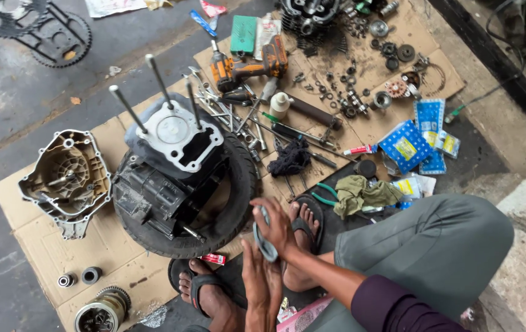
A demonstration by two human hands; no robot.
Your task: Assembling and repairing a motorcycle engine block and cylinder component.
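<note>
Grey ring (266,245) pinched in both hands' fingers; blue square packages (406,146) lie well apart.

Flat, even daylight, soft shadows, no glare. Sharp centre, slight wide-angle stretch at edges, mild blur on the hands (272,246).

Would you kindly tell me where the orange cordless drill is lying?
In the head view, the orange cordless drill lies top centre on the cardboard, just above the wrenches.

cardboard (109,246) carries tyre (238,203), tools (244,117).
</note>
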